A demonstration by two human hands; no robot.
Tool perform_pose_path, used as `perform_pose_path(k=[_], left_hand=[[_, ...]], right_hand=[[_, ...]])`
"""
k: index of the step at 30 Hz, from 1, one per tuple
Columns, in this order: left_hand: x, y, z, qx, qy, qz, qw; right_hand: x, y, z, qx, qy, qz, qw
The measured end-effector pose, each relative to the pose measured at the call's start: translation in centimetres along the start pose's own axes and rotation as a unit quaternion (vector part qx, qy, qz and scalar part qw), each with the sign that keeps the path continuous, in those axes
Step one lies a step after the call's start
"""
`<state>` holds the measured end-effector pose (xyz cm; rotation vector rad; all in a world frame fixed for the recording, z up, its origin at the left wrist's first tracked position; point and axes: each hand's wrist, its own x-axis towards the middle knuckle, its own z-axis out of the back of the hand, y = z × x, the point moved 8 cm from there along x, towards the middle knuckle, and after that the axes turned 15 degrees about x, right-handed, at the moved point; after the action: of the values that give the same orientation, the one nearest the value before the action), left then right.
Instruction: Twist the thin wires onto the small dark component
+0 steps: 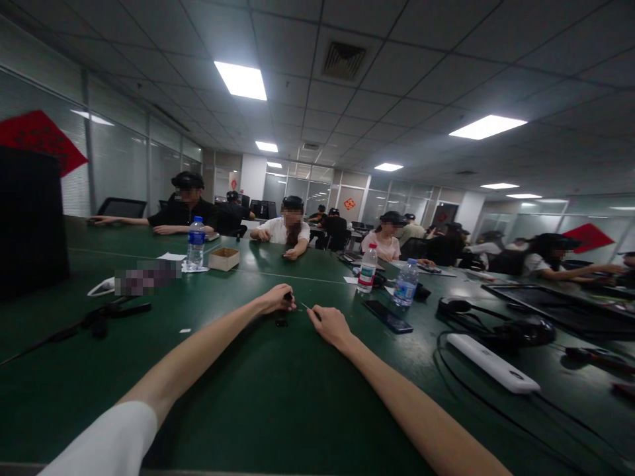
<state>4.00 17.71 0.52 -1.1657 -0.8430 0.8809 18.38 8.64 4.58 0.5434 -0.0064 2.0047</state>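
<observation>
Wide green desk here. Small black piece lies dead ahead at twelve o'clock. Water bottle and cardboard box sit at eleven, a dark phone at one, and a white bar out at three.

Matt green table, clear plastic bottle, brown cardboard box, glossy black phone.

dark green table, white power strip, red-labelled bottle
</observation>
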Motion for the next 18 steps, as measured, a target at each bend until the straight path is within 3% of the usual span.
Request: perform_pose_path(k=[7, 13, 16, 18], left_hand=[[-1.2, -4.1, 0.7, 0.049, 0.030, -0.024, 0.998], [-5.4, -4.6, 0.2, 0.133, 0.099, 0.039, 0.985], [-7.0, -4.5, 1.2, 0.263, 0.068, 0.024, 0.962], [-7.5, -4.9, 2.2, 0.395, 0.011, -0.014, 0.919]], right_hand=[[-0.2, 0.3, 0.1, -0.007, 0.015, -0.001, 1.000], [-0.1, 0.3, 0.0, -0.007, 0.017, 0.002, 1.000], [-0.1, 0.3, 0.0, 0.014, 0.027, 0.012, 0.999], [-0.1, 0.3, 0.0, 0.021, 0.030, 0.015, 0.999]])
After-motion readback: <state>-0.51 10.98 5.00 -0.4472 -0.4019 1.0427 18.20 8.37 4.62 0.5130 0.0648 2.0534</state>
